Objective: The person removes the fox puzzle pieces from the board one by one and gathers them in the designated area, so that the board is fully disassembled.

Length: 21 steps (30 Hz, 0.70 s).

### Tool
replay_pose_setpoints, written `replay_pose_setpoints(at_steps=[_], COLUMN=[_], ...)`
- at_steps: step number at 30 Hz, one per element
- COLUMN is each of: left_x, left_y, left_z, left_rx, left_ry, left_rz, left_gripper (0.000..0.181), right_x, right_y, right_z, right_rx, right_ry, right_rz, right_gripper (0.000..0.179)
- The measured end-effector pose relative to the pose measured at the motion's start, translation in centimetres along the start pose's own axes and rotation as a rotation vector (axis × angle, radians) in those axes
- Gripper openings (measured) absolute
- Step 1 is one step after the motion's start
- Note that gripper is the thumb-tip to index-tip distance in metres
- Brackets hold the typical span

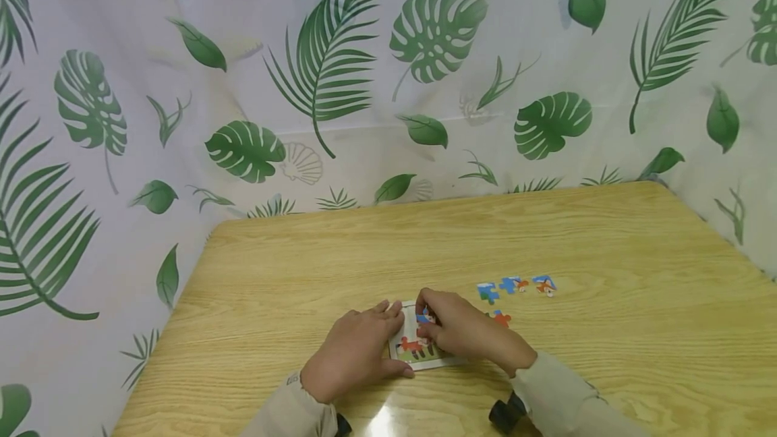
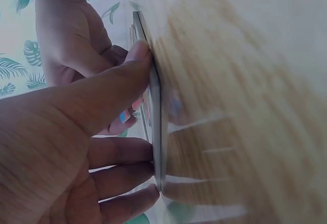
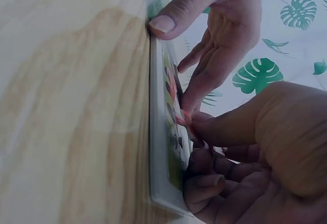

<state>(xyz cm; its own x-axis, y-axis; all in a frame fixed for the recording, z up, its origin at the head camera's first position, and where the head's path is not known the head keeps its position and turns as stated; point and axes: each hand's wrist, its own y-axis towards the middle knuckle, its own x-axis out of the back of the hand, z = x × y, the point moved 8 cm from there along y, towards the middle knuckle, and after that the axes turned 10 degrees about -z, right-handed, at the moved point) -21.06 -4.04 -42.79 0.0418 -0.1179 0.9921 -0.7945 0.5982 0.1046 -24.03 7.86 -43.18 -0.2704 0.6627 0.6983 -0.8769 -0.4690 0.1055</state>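
Observation:
A small jigsaw puzzle board (image 1: 394, 351) with a pale rim lies flat on the table, partly filled with a picture of red figures on green. My left hand (image 1: 358, 349) rests on its left side, fingers fairly straight across the rim and the thumb at the near edge. Between thumb and fingers, my right hand (image 1: 455, 329) pinches a blue and red puzzle piece (image 1: 425, 316) over the board. In the right wrist view the pinched puzzle piece (image 3: 187, 121) is tilted at the board's surface, partly hidden by the fingers.
Loose puzzle pieces lie right of the board: a blue and green piece (image 1: 487, 292), a blue and orange piece (image 1: 510, 284), a fox-like piece (image 1: 544, 285) and a red piece (image 1: 501, 318) partly behind the right wrist. A leaf-printed curtain (image 1: 364, 86) borders the wooden table (image 1: 273, 275).

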Motion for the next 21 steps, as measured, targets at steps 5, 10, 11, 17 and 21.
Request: replay_pose_setpoints(at_steps=[5,10,11,17,21], left_x=[-0.1,-0.1,-0.1,0.0,0.1], left_y=[0.0,0.0,0.0,0.0,0.0], left_z=[0.0,-0.1,-0.1,-0.1,-0.1], left_rx=[0.003,0.006,0.008,0.02,0.02], left_ry=[-0.012,-0.023,-0.027,-0.037,-0.035], left_rz=[-0.003,-0.009,-0.008,-0.008,-0.015], left_gripper=[0.086,0.085,0.085,0.086,0.087], right_x=[0.3,1.0,1.2,2.2,3.2], right_y=[-0.1,-0.3,-0.3,-0.9,-1.4], right_z=[-0.1,-0.3,-0.3,-0.7,-1.2], right_rx=[0.016,0.061,0.064,0.06,0.05], right_ry=[0.045,0.079,0.081,0.073,0.066], right_rz=[0.005,-0.007,-0.008,-0.005,-0.011], right_gripper=[0.009,0.008,0.007,0.005,0.008])
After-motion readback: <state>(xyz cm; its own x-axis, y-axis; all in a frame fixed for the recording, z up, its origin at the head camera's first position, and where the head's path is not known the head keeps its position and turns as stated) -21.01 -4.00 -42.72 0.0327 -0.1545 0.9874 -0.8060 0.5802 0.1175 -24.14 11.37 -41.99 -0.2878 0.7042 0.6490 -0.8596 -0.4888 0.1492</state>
